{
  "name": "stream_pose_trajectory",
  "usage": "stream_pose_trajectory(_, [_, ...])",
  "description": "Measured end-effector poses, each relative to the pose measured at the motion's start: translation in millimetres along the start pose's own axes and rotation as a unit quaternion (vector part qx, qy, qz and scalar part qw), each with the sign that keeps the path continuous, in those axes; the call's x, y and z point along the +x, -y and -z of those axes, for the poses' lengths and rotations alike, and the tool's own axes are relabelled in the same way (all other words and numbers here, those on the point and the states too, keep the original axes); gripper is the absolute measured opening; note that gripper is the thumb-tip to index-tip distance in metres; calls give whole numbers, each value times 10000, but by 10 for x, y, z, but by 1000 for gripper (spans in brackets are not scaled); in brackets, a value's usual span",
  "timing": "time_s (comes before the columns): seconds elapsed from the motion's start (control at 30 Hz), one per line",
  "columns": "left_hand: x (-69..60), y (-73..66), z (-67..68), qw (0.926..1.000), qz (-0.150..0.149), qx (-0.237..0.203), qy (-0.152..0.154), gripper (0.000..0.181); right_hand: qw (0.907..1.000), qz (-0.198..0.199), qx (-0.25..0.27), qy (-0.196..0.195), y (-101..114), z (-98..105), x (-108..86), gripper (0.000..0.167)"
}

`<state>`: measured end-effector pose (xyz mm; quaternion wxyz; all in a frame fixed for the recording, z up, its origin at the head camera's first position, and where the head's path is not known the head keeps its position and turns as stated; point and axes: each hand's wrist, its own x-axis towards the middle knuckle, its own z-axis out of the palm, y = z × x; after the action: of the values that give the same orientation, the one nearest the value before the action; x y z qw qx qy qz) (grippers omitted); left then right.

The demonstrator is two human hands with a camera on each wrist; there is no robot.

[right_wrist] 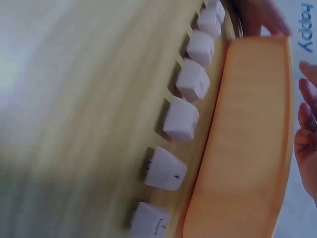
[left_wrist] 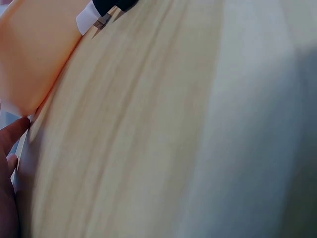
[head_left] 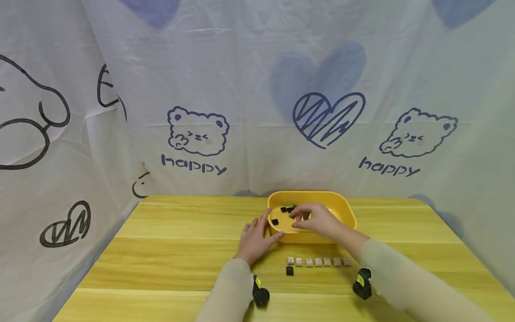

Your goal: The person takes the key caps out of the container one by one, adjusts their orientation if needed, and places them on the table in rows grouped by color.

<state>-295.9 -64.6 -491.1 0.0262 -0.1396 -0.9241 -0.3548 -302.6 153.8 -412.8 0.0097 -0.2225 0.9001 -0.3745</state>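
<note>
A yellow plastic box [head_left: 311, 238] stands towards the back of the table. My left hand [head_left: 254, 241] rests at its left front corner, fingers spread and fairly straight, thumb on the front rim. My right hand [head_left: 315, 219] reaches in over the box with fingers bent and a gap between thumb and fingertips. No held thing can be made out there. Close to these fingertips lie several black keycaps [head_left: 283, 209], and another black keycap [head_left: 275, 222] sits near the left wall. In the right wrist view the right hand [right_wrist: 308, 129] shows above the box wall [right_wrist: 247, 129].
In front of the box runs a row of several white keycaps [head_left: 318, 262], printed with characters. One black keycap [head_left: 289, 270] lies below the row's left end. A wood-grain table [head_left: 173, 250] carries everything, with a printed cloth [head_left: 253, 89] hanging behind it.
</note>
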Motion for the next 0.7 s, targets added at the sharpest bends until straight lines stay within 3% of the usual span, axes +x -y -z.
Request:
stream_pose_trajectory(0.2, [1,-7,15,10000,-29,-11,16,86,9981,281,113,527,-100,-19,186,26])
stream_pose_trajectory(0.37, [-3,-16,36,10000,-74,-9,-11,85,9956,235,332,845,-144,-106,330,28])
stream_pose_trajectory(0.7, [-14,-5,26,9999,-133,23,-42,85,9959,56,-80,896,-230,-268,538,27])
